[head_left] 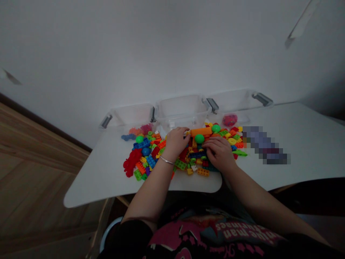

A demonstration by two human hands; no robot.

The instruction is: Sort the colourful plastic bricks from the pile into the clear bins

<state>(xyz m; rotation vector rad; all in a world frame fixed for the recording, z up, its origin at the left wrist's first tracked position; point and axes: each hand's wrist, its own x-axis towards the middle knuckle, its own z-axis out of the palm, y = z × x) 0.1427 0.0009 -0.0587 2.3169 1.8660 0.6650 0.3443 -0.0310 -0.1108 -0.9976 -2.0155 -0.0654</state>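
Observation:
A heap of coloured plastic building blocks covers the middle of the table, and both my hands are at its centre. My left hand (175,142), with a thin bracelet at its wrist, is curled with thumb and forefinger close together. What sits between those fingertips is too small to make out. Just right of them lies a long orange block (201,132), with a green ball (199,139) in front of it. My right hand (220,151) rests over the heap, fingers extended beside that ball. Below the fingertips is a dark blue wheeled piece (198,155).
Behind the heap, clear plastic bins (183,106) with grey clips stand against the wall. Red figure-shaped pieces (132,162) lie at the left, and a pink-red item (229,120) at the back right. A pixelated patch hides something on the white table (304,144).

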